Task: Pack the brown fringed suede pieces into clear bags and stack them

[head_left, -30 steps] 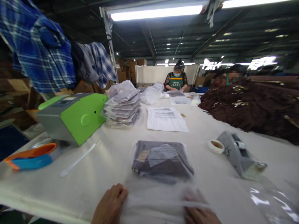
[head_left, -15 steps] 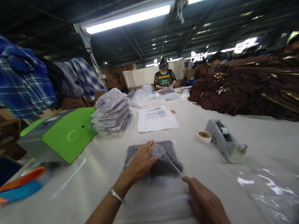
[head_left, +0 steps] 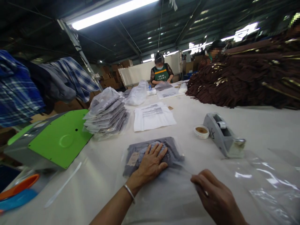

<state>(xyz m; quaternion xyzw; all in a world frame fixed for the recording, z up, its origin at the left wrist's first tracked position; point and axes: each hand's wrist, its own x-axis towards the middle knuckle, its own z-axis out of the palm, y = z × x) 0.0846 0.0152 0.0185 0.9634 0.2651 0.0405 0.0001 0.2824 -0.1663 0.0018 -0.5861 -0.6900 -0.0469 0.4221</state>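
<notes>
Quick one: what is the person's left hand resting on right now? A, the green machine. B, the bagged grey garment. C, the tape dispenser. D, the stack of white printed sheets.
B: the left hand lies flat, fingers spread, on the bagged grey garment, while the tape dispenser, green machine and white printed sheets sit apart from it.

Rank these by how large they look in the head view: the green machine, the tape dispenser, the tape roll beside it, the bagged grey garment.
1. green machine, nearest the left edge, so partly inflated by closeness
2. bagged grey garment under the left hand
3. tape dispenser
4. tape roll
</notes>
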